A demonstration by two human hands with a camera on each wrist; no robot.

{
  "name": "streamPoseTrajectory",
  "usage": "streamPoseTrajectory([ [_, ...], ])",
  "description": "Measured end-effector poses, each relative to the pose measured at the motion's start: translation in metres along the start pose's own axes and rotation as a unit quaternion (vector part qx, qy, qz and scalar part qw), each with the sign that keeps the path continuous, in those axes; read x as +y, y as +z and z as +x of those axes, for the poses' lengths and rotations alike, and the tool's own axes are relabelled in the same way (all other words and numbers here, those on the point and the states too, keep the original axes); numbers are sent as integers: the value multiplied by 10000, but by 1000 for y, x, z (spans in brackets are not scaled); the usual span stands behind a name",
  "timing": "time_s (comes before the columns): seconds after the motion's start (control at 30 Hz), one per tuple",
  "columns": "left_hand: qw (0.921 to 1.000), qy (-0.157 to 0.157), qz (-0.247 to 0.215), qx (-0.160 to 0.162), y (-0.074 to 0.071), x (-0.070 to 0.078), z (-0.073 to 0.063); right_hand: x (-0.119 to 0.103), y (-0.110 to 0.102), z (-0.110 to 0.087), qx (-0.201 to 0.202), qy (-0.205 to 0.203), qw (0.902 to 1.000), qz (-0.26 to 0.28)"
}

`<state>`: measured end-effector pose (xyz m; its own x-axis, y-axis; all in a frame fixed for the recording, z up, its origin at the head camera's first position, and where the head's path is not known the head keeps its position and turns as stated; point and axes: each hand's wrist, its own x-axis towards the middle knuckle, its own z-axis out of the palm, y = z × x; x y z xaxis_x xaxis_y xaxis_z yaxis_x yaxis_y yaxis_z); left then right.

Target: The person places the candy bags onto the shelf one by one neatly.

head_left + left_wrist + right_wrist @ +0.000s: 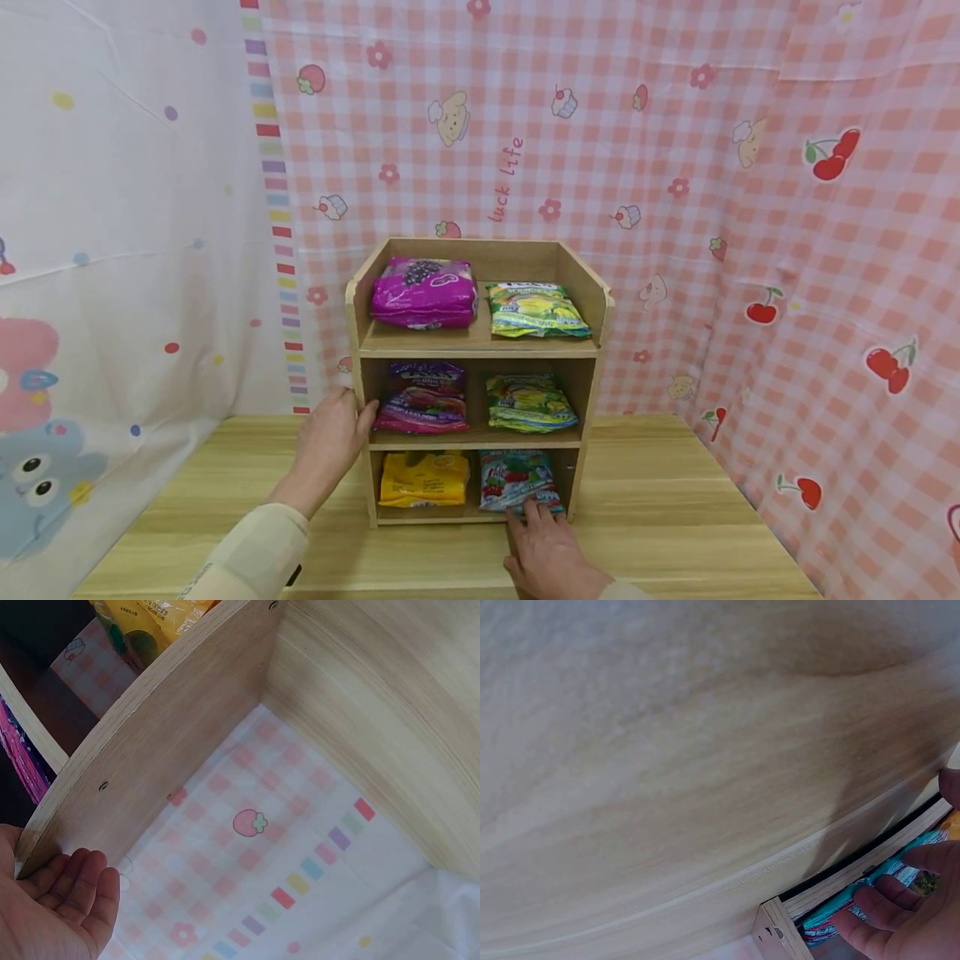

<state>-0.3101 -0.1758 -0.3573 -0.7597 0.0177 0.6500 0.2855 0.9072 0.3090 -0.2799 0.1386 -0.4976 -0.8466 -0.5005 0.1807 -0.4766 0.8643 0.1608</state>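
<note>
A small three-tier wooden shelf stands on the table. My left hand holds its left side panel, thumb at the front edge and fingers on the outer face. In the bottom right compartment lies a teal snack bag with red fruit pictures. The fingertips of my right hand touch its lower front edge; the right wrist view shows this hand with loosely bent fingers against the bag. Beside that bag, on the left, sits a yellow bag.
The top tier holds a purple grape bag and a yellow-green bag. On the middle tier are a dark berry bag and another yellow-green bag. Patterned cloth hangs behind the wooden table and at both sides.
</note>
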Motion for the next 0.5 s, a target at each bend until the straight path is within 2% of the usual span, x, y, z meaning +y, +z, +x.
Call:
streamPoseTrajectory([
  [0.5,10000,-4,40,43,1,0,0,-1,-2,0,-15,42,10000,-18],
])
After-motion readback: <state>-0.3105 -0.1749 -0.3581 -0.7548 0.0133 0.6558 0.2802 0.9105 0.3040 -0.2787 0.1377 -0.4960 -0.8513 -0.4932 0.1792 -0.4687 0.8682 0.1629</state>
